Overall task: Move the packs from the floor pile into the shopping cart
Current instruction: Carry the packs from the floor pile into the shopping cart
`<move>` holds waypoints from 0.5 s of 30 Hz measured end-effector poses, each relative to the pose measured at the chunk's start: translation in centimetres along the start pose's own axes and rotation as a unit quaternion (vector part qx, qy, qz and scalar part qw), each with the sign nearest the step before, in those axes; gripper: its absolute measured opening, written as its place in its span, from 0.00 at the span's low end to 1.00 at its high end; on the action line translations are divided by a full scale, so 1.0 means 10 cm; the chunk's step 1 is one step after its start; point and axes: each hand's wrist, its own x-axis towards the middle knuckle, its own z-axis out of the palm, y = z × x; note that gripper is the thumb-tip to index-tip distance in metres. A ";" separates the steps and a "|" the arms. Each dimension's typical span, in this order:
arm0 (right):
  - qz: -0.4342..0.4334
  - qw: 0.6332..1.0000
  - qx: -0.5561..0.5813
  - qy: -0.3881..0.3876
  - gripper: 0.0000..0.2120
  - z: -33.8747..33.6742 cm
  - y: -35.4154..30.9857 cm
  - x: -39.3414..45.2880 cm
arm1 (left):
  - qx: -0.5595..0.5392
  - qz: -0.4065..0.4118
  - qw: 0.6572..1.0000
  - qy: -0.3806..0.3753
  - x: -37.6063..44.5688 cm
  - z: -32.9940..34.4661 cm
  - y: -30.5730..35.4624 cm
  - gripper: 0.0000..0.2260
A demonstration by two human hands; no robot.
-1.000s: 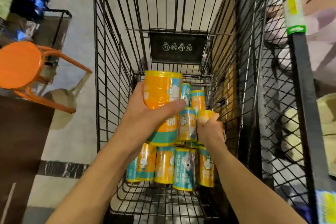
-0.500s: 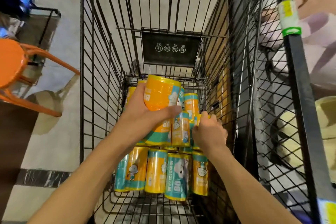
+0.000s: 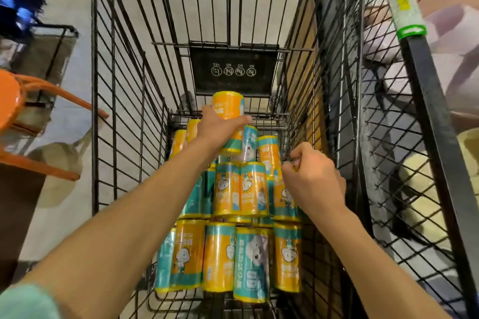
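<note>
Left hand (image 3: pixel 220 129) reaches deep into the black wire shopping cart (image 3: pixel 124 116), fingers curled round an orange-and-teal cylindrical pack (image 3: pixel 228 111) held upright above the far rows. Right hand (image 3: pixel 312 179) hovers near the cart's right wall, fingers bunched together; whether they pinch anything I cannot tell. Below them, the stacked orange-and-teal packs (image 3: pixel 233 254) fill the cart's floor in rows. An orange metal stool (image 3: pixel 31 101) stands outside, left of the cart.
</note>
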 end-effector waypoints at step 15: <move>-0.065 0.997 -0.032 0.010 0.07 -0.16 0.01 -0.05 | 0.362 -0.008 0.932 0.032 0.66 0.45 -0.63 0.48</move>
